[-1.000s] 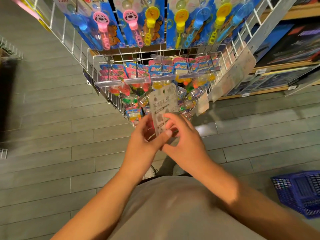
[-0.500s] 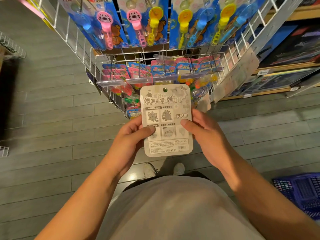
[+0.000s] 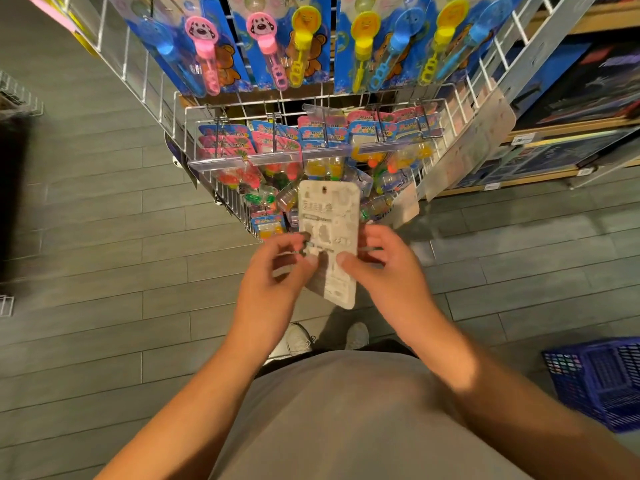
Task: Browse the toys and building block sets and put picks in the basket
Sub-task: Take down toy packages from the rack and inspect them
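A flat white printed toy card pack (image 3: 329, 242) sits at frame centre, pinched by the thumbs and curled fingers of the left hand (image 3: 273, 271) and right hand (image 3: 388, 268), before the white wire display rack (image 3: 460, 109). The step looks like inspection. Next would come either rehanging it or carrying it to the blue plastic basket (image 3: 602, 379), lower right.

A toy aisle in a shop.
A white wire display rack (image 3: 149, 88) carries rows of carded bubble wands (image 3: 277, 46) on hooks, with small blister-packed toys (image 3: 277, 140) hung behind clear price strips (image 3: 277, 157); boxed sets fill wooden shelves (image 3: 568, 168) at the right edge, and a blue shopping basket (image 3: 599, 379) sits on the grey plank floor (image 3: 104, 271).
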